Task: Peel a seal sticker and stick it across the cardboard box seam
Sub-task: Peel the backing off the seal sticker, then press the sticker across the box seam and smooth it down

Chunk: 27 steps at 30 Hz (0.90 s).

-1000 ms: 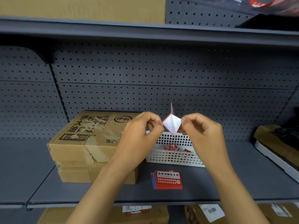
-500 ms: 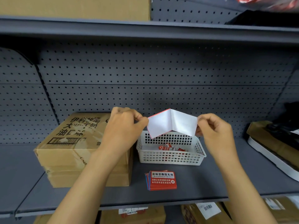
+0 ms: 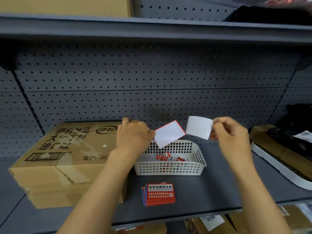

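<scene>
I have the seal sticker (image 3: 169,133) pinched by one corner in my left hand (image 3: 135,135), its pale underside towards me and the red border showing at the edge, so nothing touches the glue. My right hand (image 3: 228,130) nips the plain white backing sheet (image 3: 199,127) at its right edge; the two pieces hang apart above the white basket (image 3: 170,168), which holds crumpled scraps, so I judge the backing belongs there. The cardboard box (image 3: 64,157) sits just left of the basket on the shelf (image 3: 211,191), its top face bare where I can see it, and I cannot make out its seam. A stack of unused red stickers (image 3: 159,194) lies flat in front, within easy reach.
</scene>
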### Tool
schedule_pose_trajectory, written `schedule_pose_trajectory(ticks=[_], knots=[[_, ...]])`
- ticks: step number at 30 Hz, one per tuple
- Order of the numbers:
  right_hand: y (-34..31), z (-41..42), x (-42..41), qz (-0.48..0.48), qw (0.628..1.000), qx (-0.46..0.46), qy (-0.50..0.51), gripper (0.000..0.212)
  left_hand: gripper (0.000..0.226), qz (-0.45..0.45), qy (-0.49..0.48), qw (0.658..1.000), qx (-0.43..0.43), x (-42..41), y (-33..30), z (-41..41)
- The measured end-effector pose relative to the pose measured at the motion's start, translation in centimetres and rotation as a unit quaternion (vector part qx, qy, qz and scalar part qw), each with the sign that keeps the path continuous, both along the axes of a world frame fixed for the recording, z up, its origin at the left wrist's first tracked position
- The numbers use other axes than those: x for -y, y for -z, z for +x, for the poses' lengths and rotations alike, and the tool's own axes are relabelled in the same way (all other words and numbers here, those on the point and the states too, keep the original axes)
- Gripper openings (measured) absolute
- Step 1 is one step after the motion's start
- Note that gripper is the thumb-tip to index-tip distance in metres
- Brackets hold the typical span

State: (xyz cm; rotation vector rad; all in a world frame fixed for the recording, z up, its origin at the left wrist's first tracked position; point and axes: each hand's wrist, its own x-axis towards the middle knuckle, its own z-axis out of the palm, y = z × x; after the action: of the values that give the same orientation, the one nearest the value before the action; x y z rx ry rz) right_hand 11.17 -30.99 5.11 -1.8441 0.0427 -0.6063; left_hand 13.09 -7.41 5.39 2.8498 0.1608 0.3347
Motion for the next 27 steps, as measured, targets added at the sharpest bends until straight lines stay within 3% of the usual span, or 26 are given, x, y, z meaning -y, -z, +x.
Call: schedule_pose_trajectory(ticks=[8, 12, 18, 21, 24, 27], knots=[[-0.1, 1.5, 2.2, 0.023, 0.999, 0.013, 0.028, 0.022, 0.046, 0.117, -0.038, 0.984, -0.129, 2.0, 2.6, 3.0], [-0.2, 2.2, 2.5, 0.025, 0.999, 0.013, 0.018, 0.023, 0.042, 0.114, -0.025, 0.983, -0.143, 2.7, 4.1, 3.9], [0.0, 3.1, 1.3, 0.02, 1.0, 0.008, -0.019, 0.025, 0.035, 0.066, -0.005, 0.996, -0.06, 2.7, 4.3, 4.1], [-0.1, 3.0, 0.3, 0.014, 0.999, 0.004, -0.035, 0.022, 0.031, -0.047, 0.046, 0.997, 0.038, 2.7, 3.7, 3.5], [-0.6, 2.5, -0.8, 0.006, 0.999, 0.007, -0.052, 0.02, 0.019, -0.181, 0.1, 0.968, 0.143, 3.5, 2.0, 1.9], [-1.1, 1.9, -2.0, -0.002, 0.998, 0.013, -0.065, 0.019, 0.008, -0.241, 0.134, 0.937, 0.215, 4.5, -0.2, -0.6]])
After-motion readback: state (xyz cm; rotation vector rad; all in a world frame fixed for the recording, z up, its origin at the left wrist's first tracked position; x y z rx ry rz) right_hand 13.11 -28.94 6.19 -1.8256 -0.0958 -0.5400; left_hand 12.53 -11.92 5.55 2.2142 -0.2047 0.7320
